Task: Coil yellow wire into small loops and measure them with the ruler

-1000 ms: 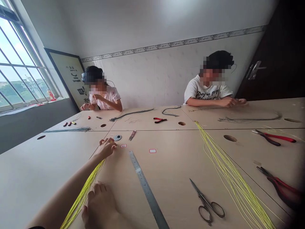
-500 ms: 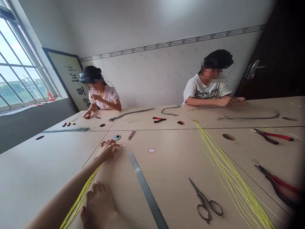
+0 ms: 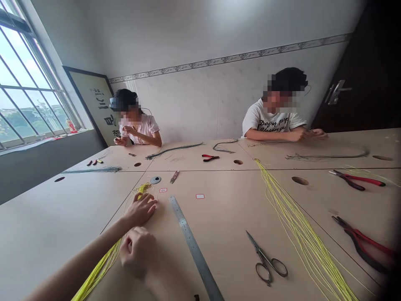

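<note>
Left of the ruler (image 3: pixel 194 246), the left hand (image 3: pixel 140 209) has drawn back, leaving the yellow cord end (image 3: pixel 144 188) accessible; grip undetermined. Right hand (image 3: pixel 139 251) now clenched, nothing visible inside.

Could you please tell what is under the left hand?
Yellow cords seem to run under the left hand: their bunched end shows beyond it, more strands this side of the forearm. The stretch between is covered, so any grip is hidden.

1. The tabletop (image 3: pixel 225 234) is faced in smooth, matt, wood-look board.
2. A faint sheen is seen on the yellow cords (image 3: pixel 100 267).
3. The ruler (image 3: pixel 193 246) is made of satin metal.
4. The scissors (image 3: pixel 260 251) are formed of glossier metal.
5. The pliers' handles (image 3: pixel 370 181) are sheathed in plastic.
6. The wall (image 3: pixel 188 104) is smoothly tiled.
</note>
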Demonstrator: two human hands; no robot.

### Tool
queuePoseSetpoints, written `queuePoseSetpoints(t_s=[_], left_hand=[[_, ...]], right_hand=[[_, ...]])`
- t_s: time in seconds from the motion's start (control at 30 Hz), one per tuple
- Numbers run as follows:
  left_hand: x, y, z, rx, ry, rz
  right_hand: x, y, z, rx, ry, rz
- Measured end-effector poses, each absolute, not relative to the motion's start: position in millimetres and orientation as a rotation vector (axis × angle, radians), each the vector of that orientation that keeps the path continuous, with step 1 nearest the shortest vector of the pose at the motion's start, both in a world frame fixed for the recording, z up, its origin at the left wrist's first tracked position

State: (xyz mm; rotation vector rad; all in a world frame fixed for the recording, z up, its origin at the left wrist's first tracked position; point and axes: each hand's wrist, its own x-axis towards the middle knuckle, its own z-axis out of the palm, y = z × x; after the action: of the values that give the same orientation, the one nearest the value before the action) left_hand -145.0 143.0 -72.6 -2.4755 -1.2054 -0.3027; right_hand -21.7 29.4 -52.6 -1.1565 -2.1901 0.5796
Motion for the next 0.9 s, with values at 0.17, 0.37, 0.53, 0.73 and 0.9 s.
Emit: queuePoseSetpoints(t_s=[0.17,0.37,0.53,0.73,0.9], left_hand=[[-146,93,-70,-2.509,-1.152,-0.304],[-138,33,-63,-2.578,-1.09,-0.289],[-132,-1,-50,-2.696,-1.02,-0.282],[-127,-28,-42,-2.818,-0.975,-0.303],[-118,-47,-42,-2.87,-0.992,-0.324]], right_hand=[[17,57,-54,-1.378,-1.955,0.567],[43,45,-66,-1.319,-2.156,0.568],[45,0,-69,-1.209,-2.315,0.517],[64,-44,-84,-1.147,-2.357,0.369],[79,-75,-108,-0.979,-2.302,0.116]])
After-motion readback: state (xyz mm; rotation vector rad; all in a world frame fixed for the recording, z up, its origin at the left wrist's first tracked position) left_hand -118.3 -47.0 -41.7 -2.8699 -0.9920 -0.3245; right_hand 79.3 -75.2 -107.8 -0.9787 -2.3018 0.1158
